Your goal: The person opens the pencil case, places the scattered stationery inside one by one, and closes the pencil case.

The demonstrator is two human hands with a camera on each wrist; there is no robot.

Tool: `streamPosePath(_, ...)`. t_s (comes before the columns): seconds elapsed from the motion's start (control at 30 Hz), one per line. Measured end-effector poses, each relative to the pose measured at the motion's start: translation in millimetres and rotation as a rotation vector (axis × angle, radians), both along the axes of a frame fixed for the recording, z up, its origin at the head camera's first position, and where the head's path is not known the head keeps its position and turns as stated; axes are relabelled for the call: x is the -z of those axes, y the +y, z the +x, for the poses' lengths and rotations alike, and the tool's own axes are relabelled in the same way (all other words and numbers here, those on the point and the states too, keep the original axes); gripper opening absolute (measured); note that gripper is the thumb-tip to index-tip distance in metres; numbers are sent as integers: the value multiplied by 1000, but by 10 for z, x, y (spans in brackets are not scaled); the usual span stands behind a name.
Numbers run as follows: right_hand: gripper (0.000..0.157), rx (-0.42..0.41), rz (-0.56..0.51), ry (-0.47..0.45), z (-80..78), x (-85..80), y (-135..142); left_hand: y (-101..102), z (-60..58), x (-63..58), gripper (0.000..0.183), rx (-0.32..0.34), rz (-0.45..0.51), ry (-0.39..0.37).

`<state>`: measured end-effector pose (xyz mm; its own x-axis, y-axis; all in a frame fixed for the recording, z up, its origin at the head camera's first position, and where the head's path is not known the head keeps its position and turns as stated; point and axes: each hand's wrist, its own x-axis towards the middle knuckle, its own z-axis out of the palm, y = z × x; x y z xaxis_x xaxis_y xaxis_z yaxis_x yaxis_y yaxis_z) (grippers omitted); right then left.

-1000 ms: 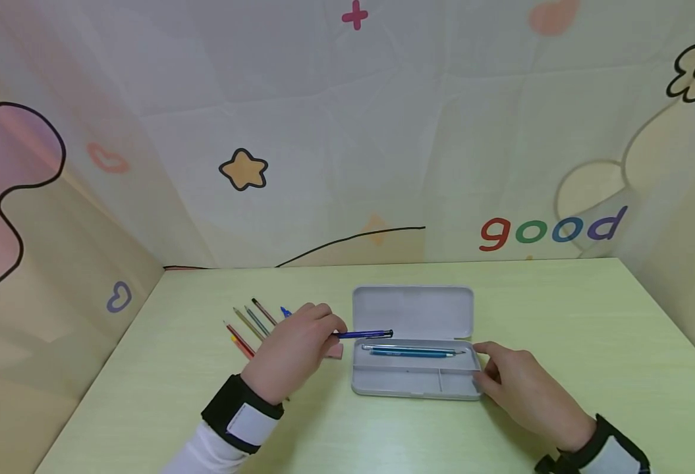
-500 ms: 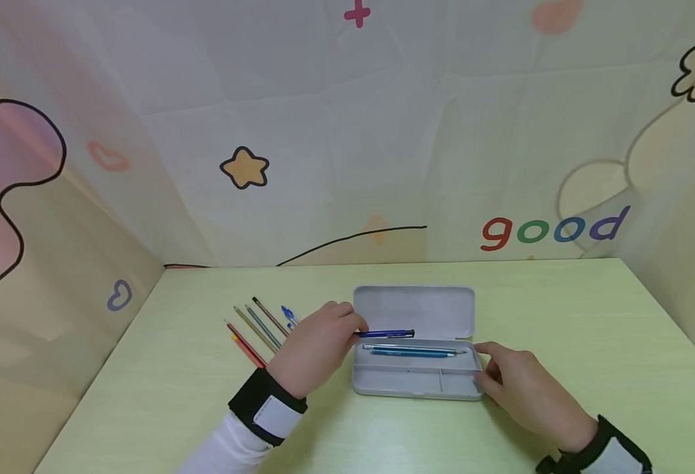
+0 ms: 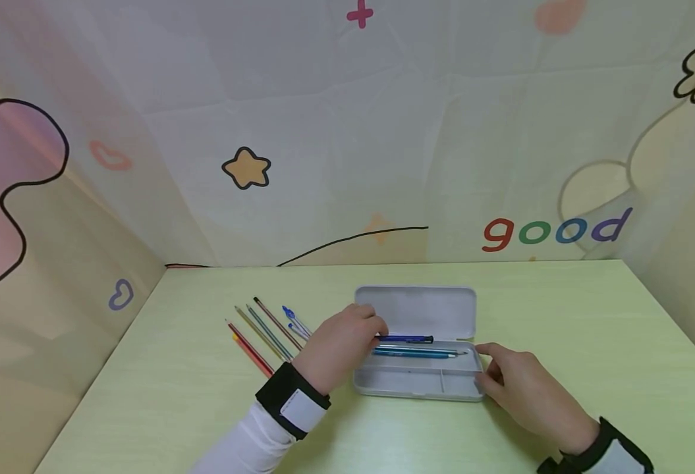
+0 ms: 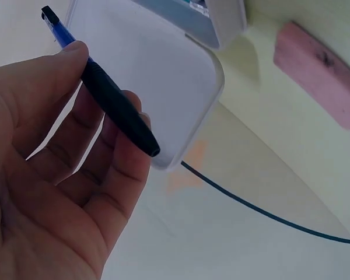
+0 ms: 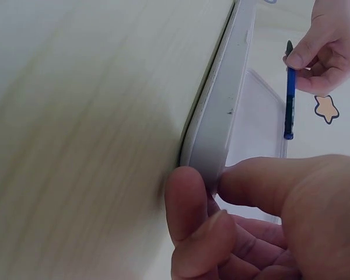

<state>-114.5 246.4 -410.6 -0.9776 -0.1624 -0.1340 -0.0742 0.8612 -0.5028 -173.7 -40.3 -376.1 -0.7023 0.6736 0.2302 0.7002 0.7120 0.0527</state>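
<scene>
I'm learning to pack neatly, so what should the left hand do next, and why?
Probably lower the blue pen into the long rear compartment of the pencil case: the left hand holds it raised, roughly lengthwise to the case, a blue pencil lies there, and the right hand grips the case's right end.

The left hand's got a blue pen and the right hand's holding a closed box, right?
The box isn't closed: its lid is open, as the head view shows. The left hand has a blue pen and the right hand holds the box.
</scene>
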Motion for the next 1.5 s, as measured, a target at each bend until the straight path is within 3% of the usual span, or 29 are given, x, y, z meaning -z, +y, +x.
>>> streamPosePath(0.4, 48, -16, -3, 41, 16, 15, 9, 292, -5, 129, 10, 5, -57, -52)
streamPosePath(0.7, 49, -11, -8, 24, 3, 12, 10, 455, -29, 272, 9, 55, -82, -41)
streamPosePath(1.13, 50, -1, -13, -10, -10, 7, 8, 560, -24, 367, 6, 59, -89, -42)
streamPosePath(1.5, 49, -9, 2, 21, 7, 6, 8, 595, -49, 383, 6, 36, -76, -68)
